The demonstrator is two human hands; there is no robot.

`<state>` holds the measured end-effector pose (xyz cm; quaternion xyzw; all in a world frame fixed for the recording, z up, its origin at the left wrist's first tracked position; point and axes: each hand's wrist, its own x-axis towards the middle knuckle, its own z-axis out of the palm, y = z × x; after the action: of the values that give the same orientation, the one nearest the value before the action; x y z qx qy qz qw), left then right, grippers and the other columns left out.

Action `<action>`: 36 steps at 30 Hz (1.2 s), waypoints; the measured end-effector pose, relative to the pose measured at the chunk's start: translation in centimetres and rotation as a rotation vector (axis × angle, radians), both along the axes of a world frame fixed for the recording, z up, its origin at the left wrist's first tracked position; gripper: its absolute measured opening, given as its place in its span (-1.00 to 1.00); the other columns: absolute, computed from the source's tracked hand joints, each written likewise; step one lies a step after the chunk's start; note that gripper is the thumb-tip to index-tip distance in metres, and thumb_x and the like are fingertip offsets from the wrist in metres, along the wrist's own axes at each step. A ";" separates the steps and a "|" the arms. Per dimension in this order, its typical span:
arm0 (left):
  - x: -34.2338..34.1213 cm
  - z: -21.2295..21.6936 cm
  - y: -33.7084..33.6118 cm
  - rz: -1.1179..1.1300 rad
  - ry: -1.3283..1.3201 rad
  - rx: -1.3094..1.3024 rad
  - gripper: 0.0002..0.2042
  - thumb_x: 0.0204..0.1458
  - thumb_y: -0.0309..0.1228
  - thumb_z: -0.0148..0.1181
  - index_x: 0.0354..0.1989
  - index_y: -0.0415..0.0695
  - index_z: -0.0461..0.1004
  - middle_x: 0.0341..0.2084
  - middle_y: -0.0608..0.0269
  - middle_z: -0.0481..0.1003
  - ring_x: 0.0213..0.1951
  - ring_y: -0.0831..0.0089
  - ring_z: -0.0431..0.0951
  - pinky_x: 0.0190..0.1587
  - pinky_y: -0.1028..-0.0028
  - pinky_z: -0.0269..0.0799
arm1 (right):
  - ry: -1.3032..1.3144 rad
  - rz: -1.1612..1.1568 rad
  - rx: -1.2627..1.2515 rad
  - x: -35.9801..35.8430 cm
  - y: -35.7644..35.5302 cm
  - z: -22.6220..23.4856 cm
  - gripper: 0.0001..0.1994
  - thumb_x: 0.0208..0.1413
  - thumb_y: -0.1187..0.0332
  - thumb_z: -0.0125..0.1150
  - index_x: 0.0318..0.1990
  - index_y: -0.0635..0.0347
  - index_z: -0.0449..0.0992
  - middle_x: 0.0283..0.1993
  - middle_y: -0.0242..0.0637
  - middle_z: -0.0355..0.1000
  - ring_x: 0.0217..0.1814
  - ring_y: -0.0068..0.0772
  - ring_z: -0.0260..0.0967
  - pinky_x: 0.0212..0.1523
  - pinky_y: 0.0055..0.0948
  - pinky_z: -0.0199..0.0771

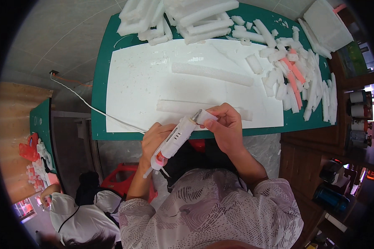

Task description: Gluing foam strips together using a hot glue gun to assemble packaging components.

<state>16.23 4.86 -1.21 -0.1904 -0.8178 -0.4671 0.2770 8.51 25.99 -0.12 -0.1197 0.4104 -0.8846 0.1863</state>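
My left hand (154, 139) is wrapped around a white hot glue gun (176, 137), tilted with its nozzle up and to the right. A small white foam piece (206, 117) is pinched in the fingers of my right hand (228, 129), right at the nozzle tip; whether they touch I cannot tell. Just beyond my hands, a long white foam strip (180, 106) lies on the white board (131, 87), partly hidden by my right hand. Farther back on the board rests another foam strip (212, 74).
A green table (102, 79) carries the board. White foam bars (199, 18) are stacked at the back; loose foam pieces with pink strips (294, 70) heap up on the right. A white cord (93, 108) runs left. Behind, at lower left, a person (87, 216) sits near a red stool (124, 176).
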 end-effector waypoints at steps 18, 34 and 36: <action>0.2 0.5 -0.9 -0.067 0.012 0.147 -0.75 0.01 -0.40 0.23 -0.20 -0.33 0.52 -0.24 -0.12 0.60 -0.43 0.18 0.50 -0.37 0.31 0.36 | -0.274 0.343 -0.272 -0.5 0.4 0.2 -0.86 0.27 0.47 0.17 -0.07 0.24 0.40 -0.08 -0.18 0.53 -0.12 -0.37 0.54 -0.14 -0.48 0.54; -0.9 1.8 -1.6 -0.138 -0.042 0.070 -0.80 -0.02 -0.42 0.30 -0.26 -0.27 0.56 -0.21 -0.02 0.63 -0.45 0.32 0.50 -0.41 0.42 0.36 | -0.311 0.410 -0.274 -0.8 0.8 0.0 -0.88 0.32 0.42 0.12 -0.08 0.24 0.41 -0.11 -0.19 0.53 -0.16 -0.44 0.57 -0.16 -0.53 0.59; -0.8 1.5 -1.7 -0.148 -0.041 0.065 -0.80 -0.01 -0.41 0.29 -0.27 -0.27 0.56 -0.21 -0.02 0.63 -0.45 0.32 0.50 -0.41 0.42 0.36 | -0.339 0.389 -0.261 -0.8 0.7 0.0 -0.89 0.32 0.43 0.13 -0.09 0.23 0.41 -0.12 -0.21 0.53 -0.16 -0.45 0.57 -0.17 -0.54 0.58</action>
<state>15.38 3.12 0.28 -0.2316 -0.7913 -0.5164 0.2312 7.74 26.69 -0.14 -0.0697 0.2253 -0.8850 0.4014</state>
